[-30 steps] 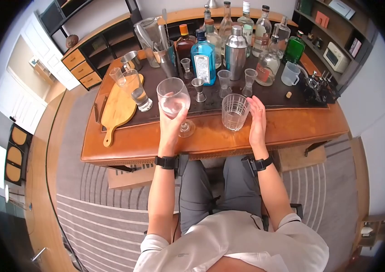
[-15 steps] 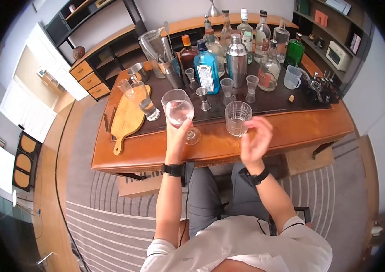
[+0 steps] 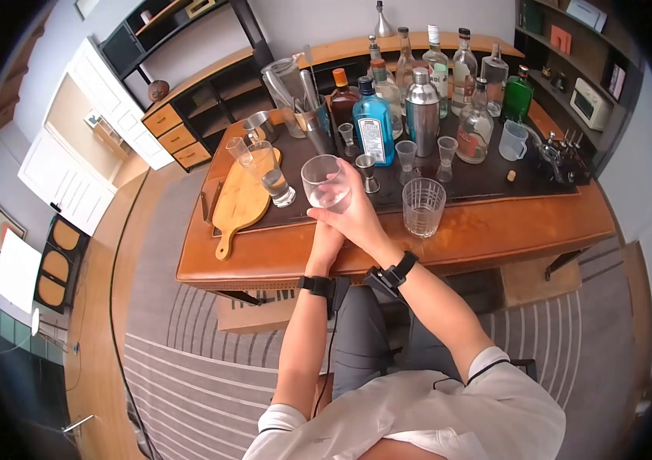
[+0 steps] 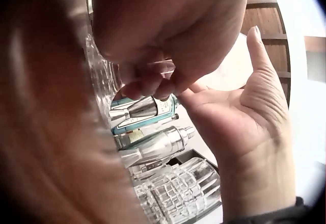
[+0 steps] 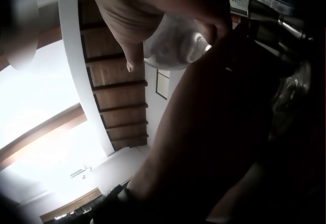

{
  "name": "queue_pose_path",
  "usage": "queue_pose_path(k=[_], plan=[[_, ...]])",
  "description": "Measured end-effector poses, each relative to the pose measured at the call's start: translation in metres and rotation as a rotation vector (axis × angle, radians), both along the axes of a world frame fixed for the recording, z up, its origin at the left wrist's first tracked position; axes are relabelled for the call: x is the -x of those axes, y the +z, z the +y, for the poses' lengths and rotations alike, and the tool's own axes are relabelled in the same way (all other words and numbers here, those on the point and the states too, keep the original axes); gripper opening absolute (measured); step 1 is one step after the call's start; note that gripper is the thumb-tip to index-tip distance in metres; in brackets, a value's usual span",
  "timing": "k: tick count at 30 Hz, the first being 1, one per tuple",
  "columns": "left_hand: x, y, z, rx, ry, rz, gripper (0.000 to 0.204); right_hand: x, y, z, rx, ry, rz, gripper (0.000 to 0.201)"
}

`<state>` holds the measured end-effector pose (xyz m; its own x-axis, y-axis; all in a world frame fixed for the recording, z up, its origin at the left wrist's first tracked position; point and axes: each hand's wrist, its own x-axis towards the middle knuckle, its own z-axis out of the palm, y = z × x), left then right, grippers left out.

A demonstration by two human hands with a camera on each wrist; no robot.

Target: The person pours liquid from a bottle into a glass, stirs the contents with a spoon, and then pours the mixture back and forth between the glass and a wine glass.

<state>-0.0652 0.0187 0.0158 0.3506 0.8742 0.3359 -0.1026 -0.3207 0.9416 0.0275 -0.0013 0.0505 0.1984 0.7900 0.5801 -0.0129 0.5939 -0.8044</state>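
Note:
A stemmed wine glass [image 3: 324, 185] is held up over the near side of the table. Round its bowl lies the right hand [image 3: 358, 218], thumb across the near side and fingers behind. Below the bowl is the left hand [image 3: 327, 244], partly covered by the right; its fingers curl at the stem in the left wrist view [image 4: 173, 30], with the stem largely hidden. The right wrist view shows the bowl [image 5: 175, 43] between the right hand's [image 5: 153, 2] thumb and fingers. A cut-glass tumbler [image 3: 423, 208] stands upright to the right of the hands.
Behind the hands stand small jiggers [image 3: 367, 175], a blue bottle [image 3: 374, 126], a steel shaker [image 3: 423, 111] and several other bottles. At left, a wooden board [image 3: 243, 201] has glasses on and beside it. A plastic measuring cup [image 3: 512, 141] and a cork [image 3: 511, 176] are at right.
The right hand has left the tumbler's side and moved left to the wine glass, taking hold of its bowl. The left hand has shifted lower on the wine glass. The head view has shifted.

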Motion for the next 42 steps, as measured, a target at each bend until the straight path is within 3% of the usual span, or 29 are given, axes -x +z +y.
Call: queue_pose_path(k=[3, 5, 8, 10, 11, 14, 16, 18, 20, 22, 23, 28, 31, 32, 34, 37, 42], plan=[[0.004, -0.004, 0.002, 0.055, -0.038, -0.003, 0.047, -0.001, -0.007, 0.001, 0.030, -0.015, 0.033, 0.103], [0.007, -0.007, 0.001, 0.075, -0.050, -0.010, 0.046, 0.002, -0.011, 0.005, 0.007, 0.115, 0.145, 0.098], [0.015, -0.020, 0.001, 0.164, -0.044, -0.152, 0.044, -0.002, -0.010, 0.005, 0.020, 0.077, 0.028, 0.092], [0.021, -0.030, 0.003, 0.253, -0.006, -0.197, 0.043, -0.004, -0.009, 0.003, 0.005, 0.111, 0.071, 0.089], [0.021, -0.034, -0.001, 0.149, 0.040, -0.307, 0.036, -0.004, -0.009, 0.000, -0.006, 0.148, 0.114, 0.087], [0.029, -0.043, -0.001, 0.154, 0.172, -0.423, 0.026, 0.001, -0.011, -0.005, -0.031, 0.137, 0.188, 0.087], [0.028, -0.044, 0.002, 0.210, 0.229, -0.420, 0.018, 0.000, -0.009, -0.014, -0.042, 0.125, 0.191, 0.087], [0.027, -0.042, -0.001, 0.100, 0.302, -0.264, 0.015, -0.001, -0.002, -0.028, -0.056, 0.132, 0.190, 0.086], [0.025, -0.043, 0.000, 0.124, 0.283, -0.306, 0.014, -0.006, 0.006, -0.042, -0.083, 0.113, 0.153, 0.085], [0.026, -0.042, -0.003, 0.123, 0.259, -0.329, 0.012, -0.015, 0.012, -0.062, -0.022, 0.210, 0.225, 0.084], [0.025, -0.038, -0.005, 0.128, 0.233, -0.347, 0.010, -0.023, 0.012, -0.071, -0.014, 0.118, 0.149, 0.082], [0.019, -0.034, -0.006, 0.098, 0.221, -0.325, 0.009, -0.073, 0.034, -0.135, 0.161, 0.145, 0.104, 0.087], [0.019, -0.039, -0.007, -0.010, 0.284, 0.011, 0.007, -0.115, 0.040, -0.154, 0.188, 0.022, -0.035, 0.090], [0.016, -0.039, -0.009, -0.001, 0.285, -0.002, 0.007, -0.124, 0.046, -0.160, 0.199, -0.015, -0.018, 0.091], [0.011, -0.035, -0.013, -0.185, 0.349, 0.192, 0.007, -0.151, 0.048, -0.161, 0.195, -0.118, -0.206, 0.092], [0.009, -0.033, -0.014, -0.282, 0.390, 0.235, 0.008, -0.176, 0.061, -0.158, 0.212, -0.272, -0.432, 0.090], [0.010, -0.028, -0.019, -0.249, 0.388, 0.198, 0.008, -0.211, 0.062, -0.140, 0.195, -0.386, -0.688, 0.089]])
